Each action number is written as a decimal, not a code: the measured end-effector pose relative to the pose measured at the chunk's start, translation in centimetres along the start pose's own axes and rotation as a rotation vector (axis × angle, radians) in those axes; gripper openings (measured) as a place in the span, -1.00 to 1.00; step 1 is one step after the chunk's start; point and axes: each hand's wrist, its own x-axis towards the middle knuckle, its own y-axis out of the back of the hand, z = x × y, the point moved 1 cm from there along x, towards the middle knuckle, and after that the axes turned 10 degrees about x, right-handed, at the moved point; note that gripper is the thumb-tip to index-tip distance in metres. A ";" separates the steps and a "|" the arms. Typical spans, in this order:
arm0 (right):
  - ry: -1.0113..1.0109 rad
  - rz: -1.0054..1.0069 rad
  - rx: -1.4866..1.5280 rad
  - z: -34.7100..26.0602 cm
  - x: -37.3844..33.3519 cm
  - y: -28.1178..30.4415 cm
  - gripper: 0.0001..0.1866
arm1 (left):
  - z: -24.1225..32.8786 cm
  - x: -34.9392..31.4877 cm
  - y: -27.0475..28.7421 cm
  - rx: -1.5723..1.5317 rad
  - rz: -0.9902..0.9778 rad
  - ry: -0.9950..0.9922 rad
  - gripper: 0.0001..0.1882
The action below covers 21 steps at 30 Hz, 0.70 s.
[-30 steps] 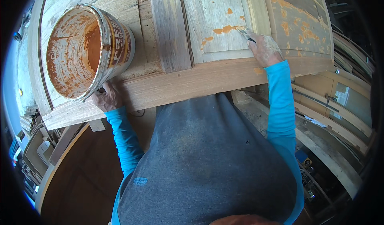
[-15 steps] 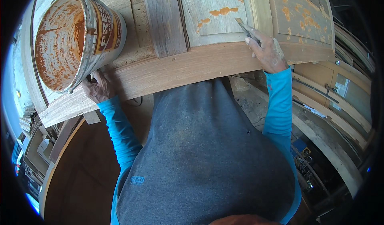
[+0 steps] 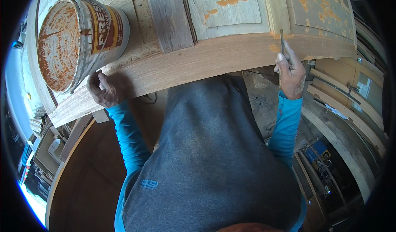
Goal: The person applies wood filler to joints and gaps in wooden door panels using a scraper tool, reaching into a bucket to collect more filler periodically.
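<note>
Right hand (image 3: 292, 74) pinches a scraper (image 3: 281, 40); left hand (image 3: 105, 92), grip unclear, beside bucket (image 3: 85, 46) with lettered maroon-yellow label (image 3: 106, 29)

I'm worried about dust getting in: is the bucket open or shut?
Open: the bucket has its mouth uncovered, showing an orange-smeared inner wall.

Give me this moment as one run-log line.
right hand: gripping thin scraper; left hand: beside bucket; bucket: orange residue inside; wood panel: orange patches
</note>
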 end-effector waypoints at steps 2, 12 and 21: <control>0.024 0.019 0.016 0.3 0.1 0.8 -0.48 | 1.9 -1.8 0.7 0.037 -0.096 -0.154 -0.76; 0.075 -0.012 0.185 5.2 -2.3 3.4 -0.51 | 14.6 -12.6 -5.0 0.576 -0.467 -0.483 -0.15; 0.066 0.131 0.197 12.2 -8.8 11.0 -0.50 | 26.1 -25.6 -5.8 -0.315 -1.076 -1.068 -0.51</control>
